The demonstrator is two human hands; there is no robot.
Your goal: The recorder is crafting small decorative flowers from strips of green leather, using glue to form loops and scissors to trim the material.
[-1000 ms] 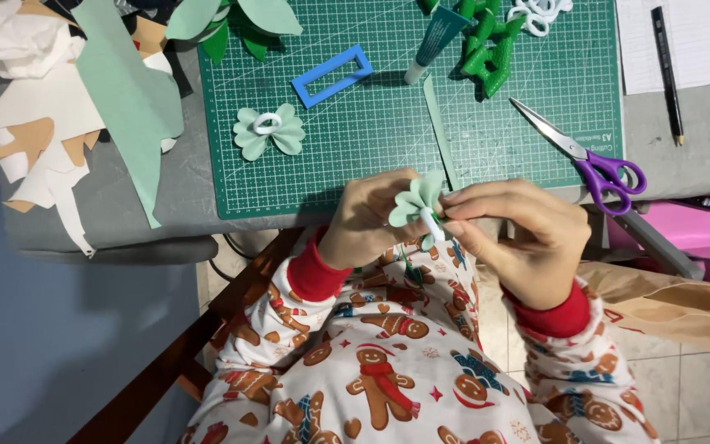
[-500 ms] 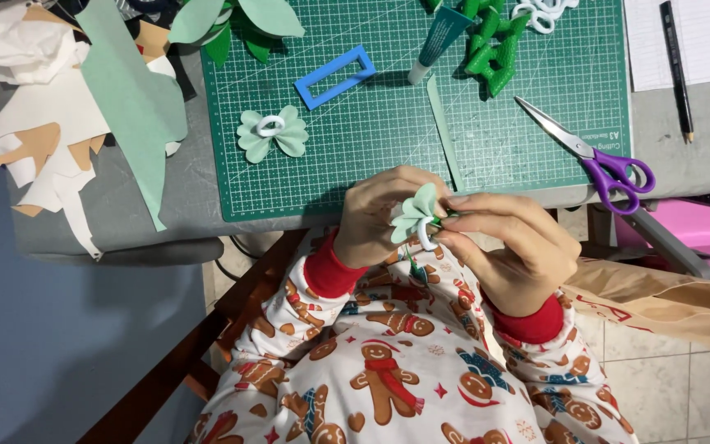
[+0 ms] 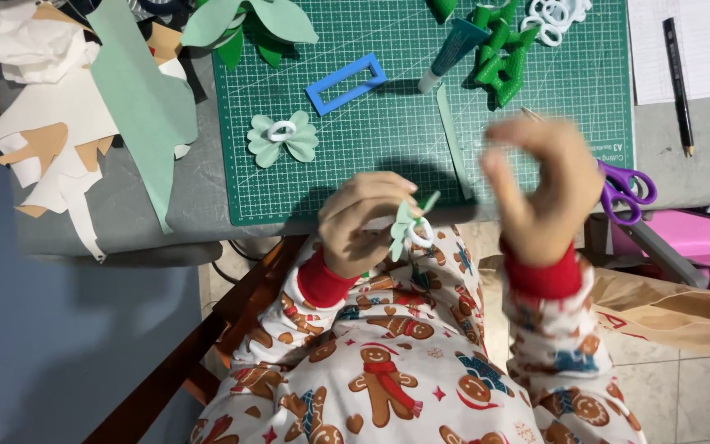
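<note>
My left hand (image 3: 361, 220) holds a pale green paper bow (image 3: 408, 231) with a white ring at its middle, just off the near edge of the green cutting mat (image 3: 388, 140). My right hand (image 3: 542, 182) is raised and blurred above the mat's near right corner, fingers curled, apart from the bow and holding nothing that I can make out. A finished pale green bow (image 3: 281, 138) lies on the mat to the left. A thin green paper strip (image 3: 451, 140) lies on the mat between my hands.
A blue rectangular frame (image 3: 345, 83), a glue tube (image 3: 454, 51), dark green shapes (image 3: 501, 51) and white rings (image 3: 554, 15) lie on the mat. Purple scissors (image 3: 628, 185) sit at right, a pencil (image 3: 676, 82) on white paper beyond. Paper scraps (image 3: 84, 115) pile at left.
My right hand has let go of the bow and lifted up to the right, over the mat. My left hand keeps the bow, slightly lower.
</note>
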